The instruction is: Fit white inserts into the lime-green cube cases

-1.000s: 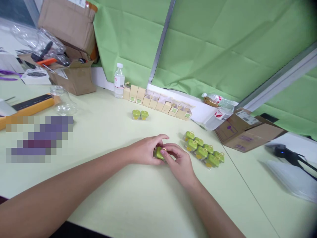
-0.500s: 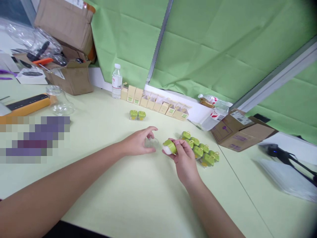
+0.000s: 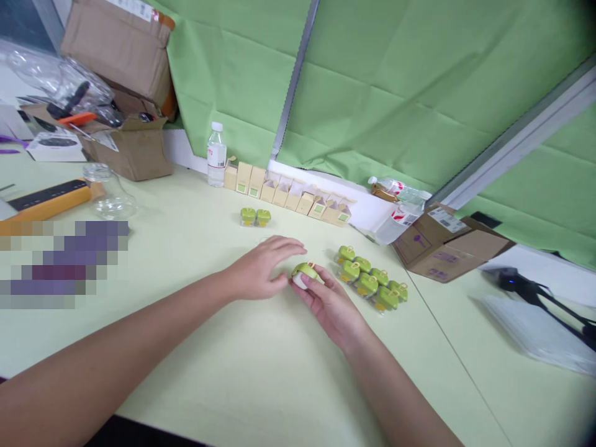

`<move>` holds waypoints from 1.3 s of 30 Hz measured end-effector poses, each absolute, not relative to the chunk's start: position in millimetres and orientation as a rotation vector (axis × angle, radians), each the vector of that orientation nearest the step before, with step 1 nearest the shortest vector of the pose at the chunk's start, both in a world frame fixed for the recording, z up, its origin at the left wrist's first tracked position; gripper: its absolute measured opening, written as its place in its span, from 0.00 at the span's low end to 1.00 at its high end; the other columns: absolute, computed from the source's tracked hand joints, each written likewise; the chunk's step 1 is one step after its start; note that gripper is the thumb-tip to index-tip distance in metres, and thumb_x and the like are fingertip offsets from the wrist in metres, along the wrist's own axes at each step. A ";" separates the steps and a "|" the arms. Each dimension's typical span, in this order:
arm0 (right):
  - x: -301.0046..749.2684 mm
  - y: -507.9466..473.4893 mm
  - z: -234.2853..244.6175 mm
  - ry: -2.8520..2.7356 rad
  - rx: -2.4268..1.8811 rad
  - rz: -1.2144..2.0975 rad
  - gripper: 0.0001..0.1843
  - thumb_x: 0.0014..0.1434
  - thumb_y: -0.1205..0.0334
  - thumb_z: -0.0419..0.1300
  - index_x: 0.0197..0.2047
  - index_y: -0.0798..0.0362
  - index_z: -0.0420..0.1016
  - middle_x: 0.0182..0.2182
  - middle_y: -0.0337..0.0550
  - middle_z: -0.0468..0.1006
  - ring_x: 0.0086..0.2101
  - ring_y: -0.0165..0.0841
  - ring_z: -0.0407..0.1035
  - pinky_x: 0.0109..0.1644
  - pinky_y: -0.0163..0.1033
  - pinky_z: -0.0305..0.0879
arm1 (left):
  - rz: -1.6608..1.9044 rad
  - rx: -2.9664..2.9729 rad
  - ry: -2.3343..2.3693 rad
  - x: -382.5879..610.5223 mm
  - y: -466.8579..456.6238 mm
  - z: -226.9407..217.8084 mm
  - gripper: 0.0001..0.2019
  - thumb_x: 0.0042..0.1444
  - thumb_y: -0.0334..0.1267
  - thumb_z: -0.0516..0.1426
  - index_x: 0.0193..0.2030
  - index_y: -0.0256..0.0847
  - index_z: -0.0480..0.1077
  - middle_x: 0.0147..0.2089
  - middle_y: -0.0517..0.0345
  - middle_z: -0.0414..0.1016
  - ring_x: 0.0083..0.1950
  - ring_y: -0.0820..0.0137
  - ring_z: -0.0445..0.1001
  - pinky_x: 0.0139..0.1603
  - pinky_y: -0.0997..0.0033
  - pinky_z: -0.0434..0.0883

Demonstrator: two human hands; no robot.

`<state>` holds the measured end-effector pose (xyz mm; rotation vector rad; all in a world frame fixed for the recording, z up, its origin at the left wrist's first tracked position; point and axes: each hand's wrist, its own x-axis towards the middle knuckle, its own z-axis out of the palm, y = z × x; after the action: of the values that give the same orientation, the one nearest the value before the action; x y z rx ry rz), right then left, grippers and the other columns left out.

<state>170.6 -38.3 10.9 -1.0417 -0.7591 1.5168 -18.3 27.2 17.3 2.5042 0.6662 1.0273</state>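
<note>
Workroom, pale table [image 3: 223,372], cardboard boxes [image 3: 142,155], small cartons [image 3: 256,181]

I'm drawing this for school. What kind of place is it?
Probably a workroom: a wide table holds a row of small boxes and a group of look-alike green-topped containers.

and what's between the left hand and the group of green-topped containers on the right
In the head view, the right hand, holding a green-and-white piece, comes between the left hand and those containers.
</note>
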 end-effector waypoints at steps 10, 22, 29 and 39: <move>168.1 -42.4 8.3 -0.936 -1.075 1.587 0.22 0.51 0.58 0.73 0.48 0.50 0.75 0.37 0.40 0.82 0.40 0.32 0.76 0.53 0.41 0.69 | 0.919 2.496 0.565 -5.8 17.8 8.5 0.27 0.49 0.23 0.52 0.56 0.46 0.70 0.50 0.55 0.76 0.51 0.63 0.72 0.54 0.63 0.69; 170.2 -43.8 16.4 -1.091 -1.199 1.550 0.23 0.49 0.58 0.72 0.49 0.48 0.74 0.33 0.38 0.79 0.33 0.30 0.71 0.40 0.37 0.66 | 0.881 2.508 0.526 -9.3 17.6 14.4 0.24 0.52 0.26 0.54 0.55 0.49 0.72 0.55 0.58 0.76 0.54 0.63 0.74 0.55 0.63 0.69; 167.1 -45.1 20.5 -1.253 -1.326 1.417 0.28 0.49 0.64 0.66 0.55 0.45 0.72 0.29 0.35 0.74 0.26 0.28 0.62 0.29 0.33 0.55 | 0.850 2.363 0.578 -16.1 22.3 11.4 0.30 0.51 0.25 0.55 0.61 0.49 0.68 0.55 0.55 0.75 0.52 0.63 0.75 0.53 0.65 0.71; 168.5 -44.6 16.3 -1.191 -1.303 1.404 0.34 0.45 0.65 0.64 0.58 0.42 0.70 0.34 0.35 0.78 0.32 0.32 0.67 0.38 0.36 0.60 | 0.887 2.207 0.623 -15.8 27.5 5.5 0.24 0.54 0.30 0.58 0.58 0.44 0.69 0.52 0.51 0.75 0.50 0.64 0.74 0.47 0.67 0.73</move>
<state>168.5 -44.6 16.3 -1.3026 -1.1912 1.4041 -15.8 27.5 5.5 2.2071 0.6233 0.8873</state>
